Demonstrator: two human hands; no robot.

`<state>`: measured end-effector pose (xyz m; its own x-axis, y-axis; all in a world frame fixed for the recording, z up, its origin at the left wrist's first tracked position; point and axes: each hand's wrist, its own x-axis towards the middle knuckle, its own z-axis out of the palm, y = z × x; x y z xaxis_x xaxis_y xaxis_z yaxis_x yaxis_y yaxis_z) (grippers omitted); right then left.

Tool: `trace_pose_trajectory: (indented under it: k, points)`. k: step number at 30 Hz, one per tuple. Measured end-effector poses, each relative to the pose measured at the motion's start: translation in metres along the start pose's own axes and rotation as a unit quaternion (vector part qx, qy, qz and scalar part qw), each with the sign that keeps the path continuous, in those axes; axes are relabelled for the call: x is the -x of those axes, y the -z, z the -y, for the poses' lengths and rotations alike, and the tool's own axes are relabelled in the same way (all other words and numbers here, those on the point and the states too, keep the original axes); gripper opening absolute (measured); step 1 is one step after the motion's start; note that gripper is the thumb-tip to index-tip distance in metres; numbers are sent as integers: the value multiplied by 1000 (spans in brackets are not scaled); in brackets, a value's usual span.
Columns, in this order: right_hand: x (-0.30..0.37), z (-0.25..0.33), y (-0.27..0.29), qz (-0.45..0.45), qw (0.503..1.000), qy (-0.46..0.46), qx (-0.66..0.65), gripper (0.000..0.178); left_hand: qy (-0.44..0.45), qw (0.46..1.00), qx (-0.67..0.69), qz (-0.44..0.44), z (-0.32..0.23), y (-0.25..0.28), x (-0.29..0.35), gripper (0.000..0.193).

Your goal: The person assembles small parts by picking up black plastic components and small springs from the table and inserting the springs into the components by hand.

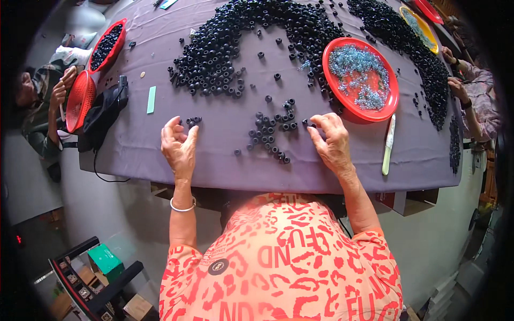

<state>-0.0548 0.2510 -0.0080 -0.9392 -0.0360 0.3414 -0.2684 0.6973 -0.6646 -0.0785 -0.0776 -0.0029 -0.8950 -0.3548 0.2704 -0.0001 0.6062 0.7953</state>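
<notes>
On the left side of the table, the fingers of my left hand (179,152) curl inward, with a few small black ring-shaped parts (194,121) at the thumb and fingertips. My right hand (333,140) is bent in a pinch, and a small black part (305,122) shows at its thumb and index fingertips. Between my hands lies a loose group of black ring-shaped parts (265,129). A much larger pile of the same parts (211,59) arches across the table beyond them. How firmly either hand grips its parts is hard to see.
A red tray (393,99) of small clear-bluish pieces sits right of the pile. Beside it lies a pale-green-handled knife (387,147). A green strip (151,100) rests on the grey-purple tablecloth (225,166). Red baskets (81,101) and a co-worker (45,107) are left; another co-worker (476,96) is right.
</notes>
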Motion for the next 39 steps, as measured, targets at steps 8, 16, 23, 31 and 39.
trace_pose_trajectory:
  k: [8,16,23,31,39]
  points:
    - [-14,-4,-13,17,995,54,84,17,-103,990,27,93,-64,-42,46,20]
    - [-29,1,-22,-11,998,38,47,14,-179,968,25,172,-81,-90,28,15]
    - [-42,-1,-34,53,993,41,92,14,-254,943,-58,208,-85,-108,27,14]
    - [-35,-3,-18,8,994,86,72,9,-304,926,-62,214,-76,-97,22,18]
    - [-3,-18,11,-67,996,19,-53,13,-343,920,-35,188,-96,-99,30,23]
